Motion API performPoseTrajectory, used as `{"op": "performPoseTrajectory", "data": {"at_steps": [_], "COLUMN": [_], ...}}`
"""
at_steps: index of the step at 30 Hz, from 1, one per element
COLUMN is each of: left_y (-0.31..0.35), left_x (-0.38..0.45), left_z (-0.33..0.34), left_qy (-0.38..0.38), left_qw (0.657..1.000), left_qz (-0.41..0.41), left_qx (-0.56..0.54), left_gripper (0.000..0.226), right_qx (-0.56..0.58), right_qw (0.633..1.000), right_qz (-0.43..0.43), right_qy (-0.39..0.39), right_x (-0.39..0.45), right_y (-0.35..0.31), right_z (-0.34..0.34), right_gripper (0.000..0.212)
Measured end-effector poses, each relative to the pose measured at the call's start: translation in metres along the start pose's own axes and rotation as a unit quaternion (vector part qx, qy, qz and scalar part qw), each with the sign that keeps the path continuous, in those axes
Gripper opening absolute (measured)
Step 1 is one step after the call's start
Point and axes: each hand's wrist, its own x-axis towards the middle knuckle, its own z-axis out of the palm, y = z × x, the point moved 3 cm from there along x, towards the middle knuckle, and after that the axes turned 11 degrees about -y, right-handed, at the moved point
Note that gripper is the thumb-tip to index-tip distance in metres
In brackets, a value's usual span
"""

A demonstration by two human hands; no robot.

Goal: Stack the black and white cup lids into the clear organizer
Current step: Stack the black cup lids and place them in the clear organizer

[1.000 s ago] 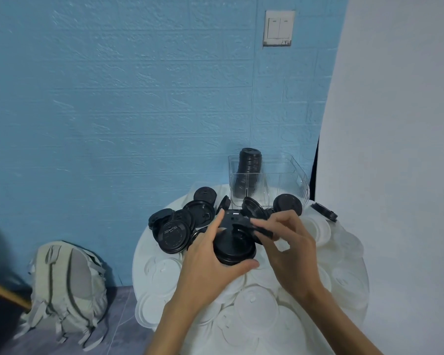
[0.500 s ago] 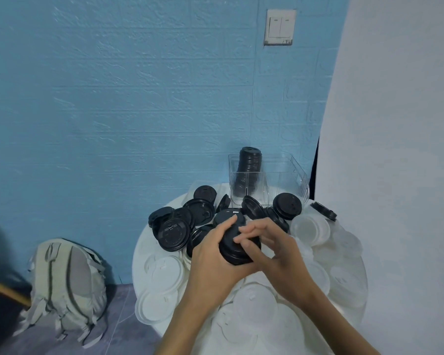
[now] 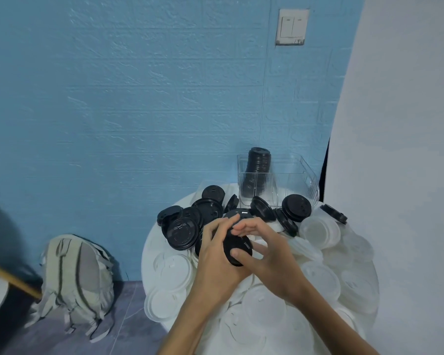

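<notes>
While held: blk lid stack (image 3: 237, 248), tilted.

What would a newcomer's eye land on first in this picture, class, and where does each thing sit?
Two bare hands, the left hand and right hand, clasp a small stack of black lids at centre. Behind them, a tall column of black lids stands in the clear organizer. White lids cover the round table's near side.

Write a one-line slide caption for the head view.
Both hands, left hand and right hand, grip a small stack of black plastic cup lids above scattered white lids, before the clear organizer.
</notes>
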Motion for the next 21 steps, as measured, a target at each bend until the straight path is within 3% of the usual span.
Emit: {"op": "performPoseTrajectory", "data": {"at_steps": [5,9,12,21], "left_y": [0.005,0.008,0.004,-0.004], "left_x": [-0.002,0.001,0.002,0.001], "left_z": [-0.009,-0.012,-0.01,-0.006], "left_qy": [0.039,0.055,0.031,0.042], "left_qw": [0.999,0.997,0.997,0.998], "left_qz": [0.016,0.025,0.015,-0.001], "left_qx": [-0.032,-0.055,-0.063,-0.056], "left_gripper": [0.068,0.071,0.08,0.091], "right_qx": [0.036,0.17,0.231,0.361], "right_qw": [0.999,0.978,0.961,0.911], "right_qz": [0.025,0.121,0.153,0.19], "right_qy": [0.025,-0.014,0.0,-0.068], "right_x": [0.007,0.014,0.018,0.024], "right_y": [0.0,0.005,0.006,0.01], "right_z": [-0.006,-0.002,-0.006,-0.003], "right_gripper": [0.038,0.036,0.035,0.072]}}
